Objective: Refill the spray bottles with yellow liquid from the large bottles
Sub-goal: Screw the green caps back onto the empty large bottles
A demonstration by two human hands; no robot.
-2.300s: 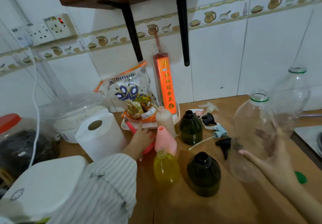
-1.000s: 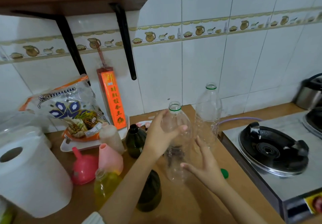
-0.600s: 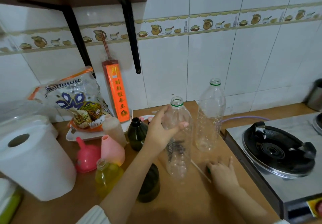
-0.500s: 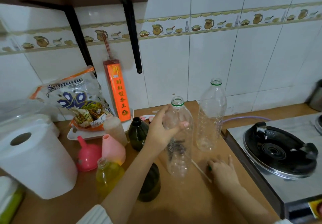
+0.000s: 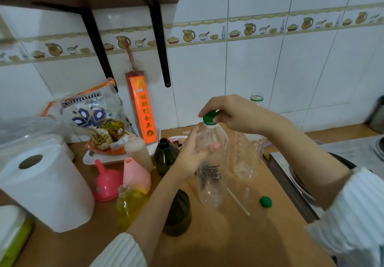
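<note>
A large clear bottle (image 5: 212,181) with nothing inside stands upright on the wooden counter (image 5: 224,244). My left hand (image 5: 194,152) holds its shoulder. My right hand (image 5: 230,111) pinches a green cap (image 5: 209,118) on the bottle's mouth. A second clear bottle (image 5: 247,154) with an open neck stands just behind, partly hidden by my right arm. Another green cap (image 5: 265,201) lies loose on the counter. A small open bottle of yellow liquid (image 5: 129,204) stands at the left, with two dark green spray bottles (image 5: 165,154) (image 5: 178,214) near it.
Pink funnels (image 5: 108,181) and a paper towel roll (image 5: 44,192) sit at the left. A tray (image 5: 91,159) with a snack bag and an orange incense box (image 5: 143,109) line the wall. A thin dip tube (image 5: 239,202) lies on the counter. A gas stove (image 5: 340,154) borders the right.
My right hand lifted off the counter with a green cap and set it on the mouth of the bottle my left hand holds. The other cap stays on the counter.
</note>
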